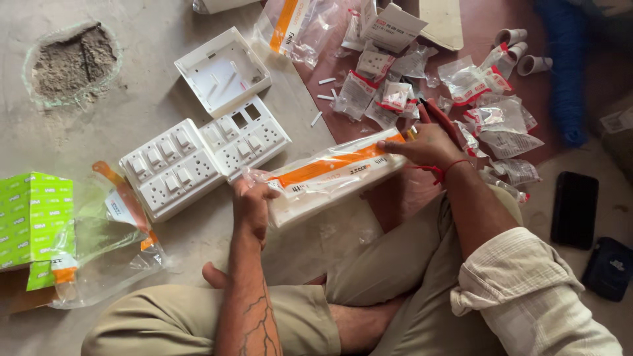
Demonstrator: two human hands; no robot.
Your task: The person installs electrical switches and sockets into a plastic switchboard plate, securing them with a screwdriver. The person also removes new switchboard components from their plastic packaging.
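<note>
I sit cross-legged on the floor. My left hand (254, 201) grips the near end of a long white box wrapped in clear plastic with an orange stripe (330, 175). At its far end, my right hand (425, 144) holds the wrapper, with a red-handled tool (440, 117) in the fingers. A red thread is tied round my right wrist. Just left of the package lie two white switch-and-socket plates (198, 158) side by side, and an open white box back (223, 69) beyond them.
Several small plastic packets of white parts (475, 99) litter a red-brown board ahead. White pipe fittings (521, 49) and blue cord (560, 66) lie far right. A black phone (575, 209) and dark pouch (610, 267) rest at right. Green boxes (33, 221) and empty wrappers are at left; a cement patch (72, 59) far left.
</note>
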